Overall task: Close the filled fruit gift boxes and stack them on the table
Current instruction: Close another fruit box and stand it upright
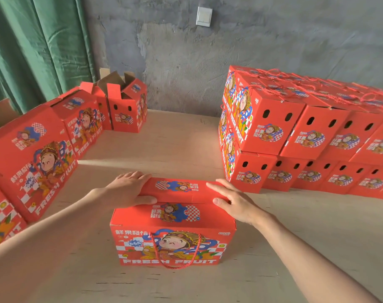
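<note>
Stacked boxes [317, 132] run off the right edge, far ones blurred.

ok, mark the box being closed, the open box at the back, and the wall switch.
box being closed [171, 246]: head view, middle of front face.
open box [123, 119]: head view, front panel below the holes.
wall switch [204, 16]: head view, centre of plate.

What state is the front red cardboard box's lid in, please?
Shut or nearly so: top flaps of the red cardboard gift box lie folded down under the left hand and right hand.

Packing room: stacked gift boxes [313, 136]
</note>
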{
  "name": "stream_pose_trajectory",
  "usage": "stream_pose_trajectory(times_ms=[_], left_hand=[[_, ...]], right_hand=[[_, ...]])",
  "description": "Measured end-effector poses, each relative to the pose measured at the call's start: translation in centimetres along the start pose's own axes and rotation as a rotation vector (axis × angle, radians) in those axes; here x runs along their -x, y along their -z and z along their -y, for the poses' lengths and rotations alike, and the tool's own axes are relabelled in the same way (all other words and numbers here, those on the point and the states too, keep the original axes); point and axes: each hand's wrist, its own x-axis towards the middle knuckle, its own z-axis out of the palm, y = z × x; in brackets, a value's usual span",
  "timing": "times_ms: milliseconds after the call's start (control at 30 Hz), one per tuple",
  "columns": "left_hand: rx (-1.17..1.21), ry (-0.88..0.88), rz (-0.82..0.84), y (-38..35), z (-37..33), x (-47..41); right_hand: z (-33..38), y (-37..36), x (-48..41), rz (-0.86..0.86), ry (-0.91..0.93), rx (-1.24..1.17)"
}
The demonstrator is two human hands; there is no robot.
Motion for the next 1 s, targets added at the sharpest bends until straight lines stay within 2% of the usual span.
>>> stream_pose_trajectory(times_ms=[233, 400, 567, 867, 1000], left_hand=[[-0.032, -0.033, -0.022, -0.6, 0.2, -0.1], [-0.201, -0.085, -0.035, 0.6, -0.2, -0.8], [-0.124, -0.011, -0.029, 0.0, -2.6, -1.2], [-0.156, -0.030, -0.003, -0.6, -2.3, -1.2], [-0.093, -0.019, -0.040, -1.0, -2.0, -1.1]], right_hand=[[0.4, -0.3, 0.1, -0.023, 0.013, -0.003], [0.7, -0.2, 0.2, -0.015, 0.020, 0.020], [0.8, -0.2, 0.4, -0.027, 0.025, 0.006], [0.7, -0.3, 0.4, -0.006, 0.015, -0.019], [0.2, -0.5, 0.3, 0.009, 0.031, -0.028]])
